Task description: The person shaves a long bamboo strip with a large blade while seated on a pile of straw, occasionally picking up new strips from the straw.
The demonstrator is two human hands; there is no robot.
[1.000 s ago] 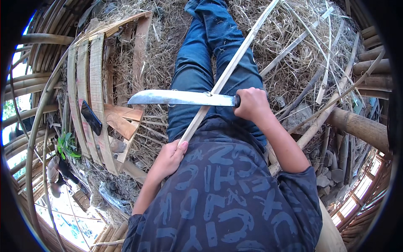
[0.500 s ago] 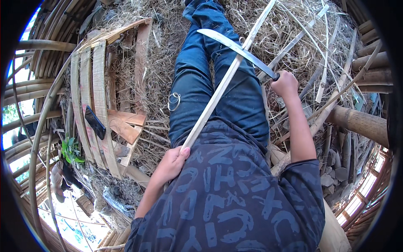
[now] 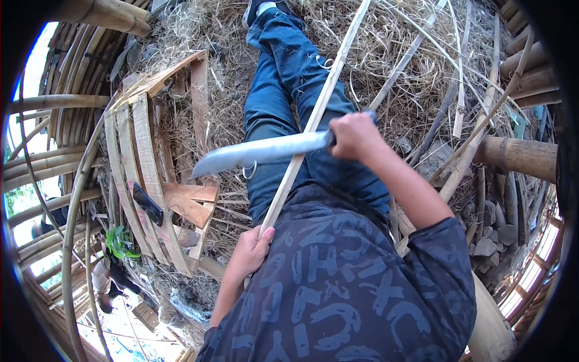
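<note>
A long pale split-bamboo strip (image 3: 325, 96) slants across my outstretched legs, from the top of the view down to my waist. Its near end is gripped in my left hand (image 3: 251, 250), with the thumb lying along it. My right hand (image 3: 356, 137) is closed round the dark handle of a machete (image 3: 259, 151). The wide blade crosses the strip over my thighs, its tip pointing left; whether it touches the strip I cannot tell. A thin curled shaving (image 3: 325, 62) clings to the strip farther up.
To my left stands a wooden slat crate (image 3: 148, 163) with a black phone (image 3: 148, 204) on it. Dry shavings (image 3: 229, 36) cover the ground. More strips (image 3: 404, 66) lie on the right near a thick bamboo pole (image 3: 518, 158). Another person (image 3: 107, 280) is beyond the bamboo wall, lower left.
The machete has come down along the strip toward my waist, and its blade has swung to point left. My left hand keeps its hold. The view has shifted slightly.
</note>
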